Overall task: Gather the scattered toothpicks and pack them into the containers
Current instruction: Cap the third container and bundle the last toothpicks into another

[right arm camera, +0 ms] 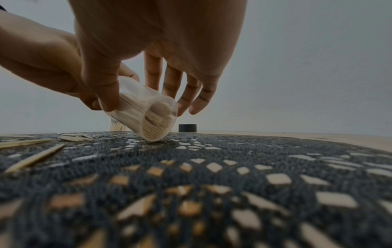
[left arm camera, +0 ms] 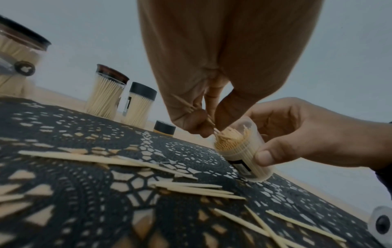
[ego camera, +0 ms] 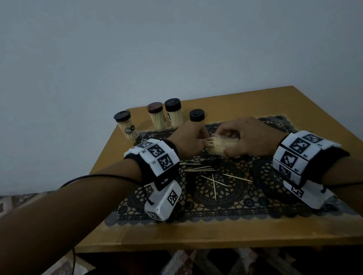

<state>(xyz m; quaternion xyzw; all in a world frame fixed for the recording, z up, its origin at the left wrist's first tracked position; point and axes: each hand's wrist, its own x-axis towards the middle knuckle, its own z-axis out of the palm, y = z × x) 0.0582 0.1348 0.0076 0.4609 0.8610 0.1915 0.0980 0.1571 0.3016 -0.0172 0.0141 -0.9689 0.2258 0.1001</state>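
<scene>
Three capped containers stand upright at the table's far-left edge, about 11 o'clock from the hands: a black-lidded one farthest left, a brown-lidded one beside it, and a second black-lidded one just right of that. All three are packed tight with toothpicks. A loose black cap sits alone on the table at roughly 12 o'clock from the left hand, just beyond the far edge of the black lace mat.

The open container, clear plastic and uncapped, is tilted with its mouth toward the left hand and its base edge touching the mat. It is nearly full of toothpicks, tips showing at the rim (the right wrist view shows the packed ends through the clear base).

The right hand holds this container, thumb on the near side and at least one finger curled round the far side; the remaining fingers hang fairly straight behind it.

The left hand is closed narrowly, thumb and fingertips pinching a small bunch of toothpicks whose points sit at the container's mouth.

Loose toothpicks lie scattered on the mat at about 6 o'clock from the hands, several crossing one another, with a further group lying nearly parallel just beside the left wrist.
</scene>
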